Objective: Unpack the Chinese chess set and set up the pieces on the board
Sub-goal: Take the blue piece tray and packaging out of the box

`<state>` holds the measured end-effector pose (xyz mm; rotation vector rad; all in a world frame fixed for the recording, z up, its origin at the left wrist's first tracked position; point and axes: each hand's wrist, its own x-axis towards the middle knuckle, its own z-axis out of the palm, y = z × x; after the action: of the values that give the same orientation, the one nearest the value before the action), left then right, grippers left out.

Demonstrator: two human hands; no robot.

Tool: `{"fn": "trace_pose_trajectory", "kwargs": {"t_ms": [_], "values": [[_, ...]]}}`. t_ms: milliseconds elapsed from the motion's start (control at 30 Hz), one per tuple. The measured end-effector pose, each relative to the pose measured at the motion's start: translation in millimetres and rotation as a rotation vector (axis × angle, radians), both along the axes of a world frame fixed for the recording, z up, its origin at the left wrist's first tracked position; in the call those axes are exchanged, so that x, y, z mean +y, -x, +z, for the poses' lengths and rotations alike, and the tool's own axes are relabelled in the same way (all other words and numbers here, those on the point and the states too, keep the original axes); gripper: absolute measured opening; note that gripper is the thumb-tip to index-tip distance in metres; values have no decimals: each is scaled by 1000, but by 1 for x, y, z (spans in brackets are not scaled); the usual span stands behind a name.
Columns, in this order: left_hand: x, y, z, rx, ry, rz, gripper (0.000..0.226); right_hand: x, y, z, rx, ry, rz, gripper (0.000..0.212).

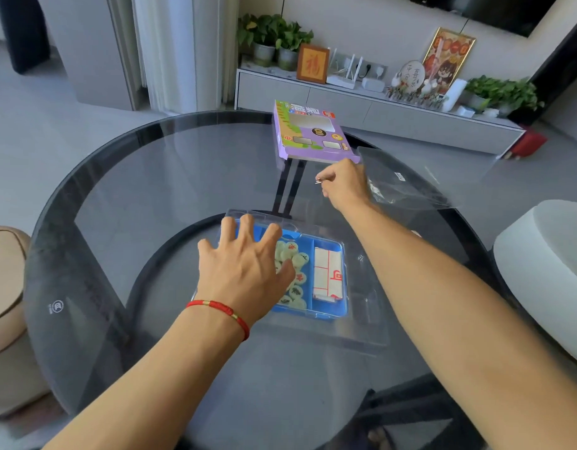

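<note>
Blue plastic forms the tray (326, 311) that sits near the middle of the round glass tabletop (157, 177), inside a clear blister shell (371, 329); its left compartment holds a heap of pale round chess pieces (297, 280) with red and dark characters, and its right compartment holds the folded paper board (327, 276), printed with red lines and a large red character. The left hand (245, 271) hovers over or rests on the tray's left side with fingers spread and straight — gripping nothing. The right hand (344, 183) reaches far and right, its fingers curled around the edge of a clear plastic sheet (407, 180) beside the purple box sleeve (308, 131) at the far edge. My worry: the light tray could slide on the glass or tip if the left hand presses unevenly, spilling pieces that would roll off the round edge. The sleeve's printed text is too small to read; a stamped mark shows on the glass at the left.
</note>
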<state>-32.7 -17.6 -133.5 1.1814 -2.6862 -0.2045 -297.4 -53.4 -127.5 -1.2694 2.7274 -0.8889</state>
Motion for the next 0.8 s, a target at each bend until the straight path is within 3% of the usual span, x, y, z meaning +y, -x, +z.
{"fn": "trace_pose_trajectory", "kwargs": {"t_ms": [133, 233, 433, 567, 667, 700, 800], "values": [[1, 1, 3, -20, -14, -2, 46, -25, 3, -11, 139, -171, -3, 19], [-1, 0, 3, -32, -25, -4, 48, -18, -4, -4, 194, -238, 39, 39], [-1, -10, 0, 20, -47, -43, 43, 43, -30, 28, 216, -160, 209, 27], [-2, -22, 0, 108, -114, -53, 45, 105, -61, 38, 131, -113, 284, 22], [1, -32, 0, 105, -61, 114, 37, 135, -83, 35, 9, -157, 373, 9], [3, -36, 1, 101, -91, 176, 33, 139, -90, 32, -23, -196, 407, 12], [7, -45, 0, 148, -210, 246, 23, 135, -102, 24, 34, -370, 438, 61]]}}
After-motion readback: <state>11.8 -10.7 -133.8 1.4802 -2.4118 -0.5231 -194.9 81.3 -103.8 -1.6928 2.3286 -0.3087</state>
